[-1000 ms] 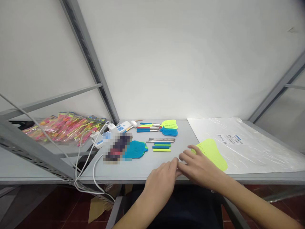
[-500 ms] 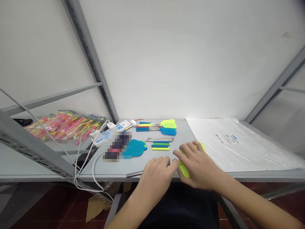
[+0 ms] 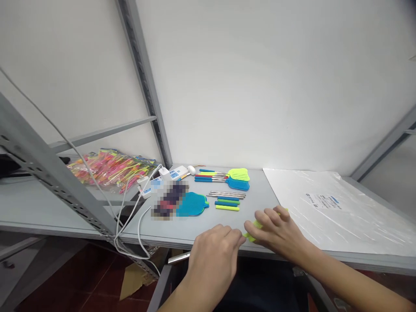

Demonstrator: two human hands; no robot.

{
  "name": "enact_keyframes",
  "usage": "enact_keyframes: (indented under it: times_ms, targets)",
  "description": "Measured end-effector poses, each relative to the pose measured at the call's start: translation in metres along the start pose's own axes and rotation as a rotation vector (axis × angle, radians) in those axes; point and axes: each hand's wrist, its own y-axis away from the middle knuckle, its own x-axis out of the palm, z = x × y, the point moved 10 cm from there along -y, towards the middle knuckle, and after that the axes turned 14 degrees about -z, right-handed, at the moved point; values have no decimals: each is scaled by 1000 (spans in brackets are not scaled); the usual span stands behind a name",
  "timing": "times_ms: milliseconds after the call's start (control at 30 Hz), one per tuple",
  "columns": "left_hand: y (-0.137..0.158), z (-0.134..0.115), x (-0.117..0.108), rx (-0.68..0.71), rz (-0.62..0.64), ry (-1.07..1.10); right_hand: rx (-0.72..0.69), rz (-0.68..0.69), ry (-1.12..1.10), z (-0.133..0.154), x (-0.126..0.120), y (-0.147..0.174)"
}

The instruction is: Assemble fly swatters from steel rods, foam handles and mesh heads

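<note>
My left hand is closed around a metal rod, whose free end sticks out to the left over the table's front edge. My right hand grips a yellow-green fly swatter head, mostly covered by the fingers. The two hands almost meet where the rod and the head come together; the joint itself is hidden. Beyond them lie several coloured handle grips and a row of metal rods. Blue swatter heads are stacked to the left. Further back are assembled fly swatters with yellow and blue heads.
A white power strip with plugs and trailing cables stands at the left by a metal post. Bagged pink and yellow items lie past the post. A plastic-wrapped white sheet covers the right side. A blurred patch hides something.
The view has shifted, so the table items appear further right. My right hand has turned and its fingers curl more over the swatter head. The rod's free end has dropped lower.
</note>
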Motion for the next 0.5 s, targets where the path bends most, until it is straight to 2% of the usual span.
enact_keyframes:
  times_ms: [67, 200, 267, 300, 367, 433, 500]
  targets:
    - [1, 16, -11, -35, -23, -8, 5, 7, 93, -28, 2, 12]
    - [4, 69, -38, -267, -110, -59, 449, 130, 414, -154, -2, 52]
    - [4, 71, -35, -295, -90, -35, 588, 140, 406, -183, -7, 60]
    - [2, 63, -28, -260, -45, -6, 600, 95, 348, -181, -9, 54]
    - [1, 46, -12, -216, 25, 60, 548, -12, 152, -153, -8, 29]
    - [2, 43, -4, -247, 27, 107, 422, -62, -135, -103, 2, -2]
    - [7, 56, -5, -323, -19, 127, 313, -60, -369, -55, 19, -29]
